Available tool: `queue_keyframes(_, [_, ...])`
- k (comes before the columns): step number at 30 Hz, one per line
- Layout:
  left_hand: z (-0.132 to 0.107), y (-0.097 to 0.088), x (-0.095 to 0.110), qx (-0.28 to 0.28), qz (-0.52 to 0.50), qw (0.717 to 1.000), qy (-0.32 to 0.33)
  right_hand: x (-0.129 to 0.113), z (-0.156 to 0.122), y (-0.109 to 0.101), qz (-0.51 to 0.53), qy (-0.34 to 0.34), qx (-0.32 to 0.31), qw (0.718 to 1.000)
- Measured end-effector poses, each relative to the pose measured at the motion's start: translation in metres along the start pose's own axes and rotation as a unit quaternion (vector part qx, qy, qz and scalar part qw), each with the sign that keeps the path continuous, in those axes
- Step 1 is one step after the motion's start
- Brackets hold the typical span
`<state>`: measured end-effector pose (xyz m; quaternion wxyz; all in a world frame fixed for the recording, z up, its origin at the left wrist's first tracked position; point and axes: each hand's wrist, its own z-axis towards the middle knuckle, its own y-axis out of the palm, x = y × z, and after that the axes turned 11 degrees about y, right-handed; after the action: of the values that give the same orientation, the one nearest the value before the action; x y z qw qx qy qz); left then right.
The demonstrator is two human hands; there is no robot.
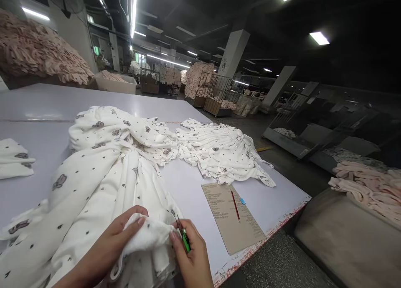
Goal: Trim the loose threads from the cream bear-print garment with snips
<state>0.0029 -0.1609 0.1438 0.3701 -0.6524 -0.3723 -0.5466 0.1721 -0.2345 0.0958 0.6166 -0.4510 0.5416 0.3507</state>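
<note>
White printed fabric (94, 187) with small dark spots and grey figures lies heaped across the table in front of me. My left hand (120, 233) is closed, pinching an edge of this cloth between thumb and fingers. Green-handled thread snips (185, 240) sit in my right hand (192, 252), blades pointing up and away beside the cloth's edge. The right fingertips also touch the raised edge of the cloth. Whether the blades are cutting anything cannot be made out. A second pile of the same fabric (219, 150) rests farther back on the right.
Written-on brown cardboard (224, 221) lies right of the cloth, bearing a dark red pencil (234, 204) and a small blue piece (242, 201). The white table (282, 200) ends at the right. Beyond stand a bin of pale pink fabric (369, 183) and wheeled carts (219, 100).
</note>
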Motion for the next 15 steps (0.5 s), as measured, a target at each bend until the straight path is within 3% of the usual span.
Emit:
queue_keyframes(4, [0.001, -0.003, -0.006, -0.023, 0.007, 1.0, 0.014, -0.004, 0.004, 0.005, 0.024, 0.054, -0.063, 0.996])
queue_keyframes(8, [0.0, -0.001, -0.012, -0.13, 0.031, 0.99, 0.055, -0.009, 0.002, 0.012, 0.038, 0.045, -0.064, 0.996])
queue_keyframes(12, [-0.004, 0.007, -0.013, -0.08, 0.04, 0.991, 0.102, -0.012, -0.002, 0.017, 0.051, 0.028, -0.025, 0.998])
queue_keyframes(15, [-0.005, 0.01, -0.008, -0.059, -0.006, 0.996, 0.074, -0.013, -0.006, 0.016, 0.02, -0.044, 0.046, 0.998])
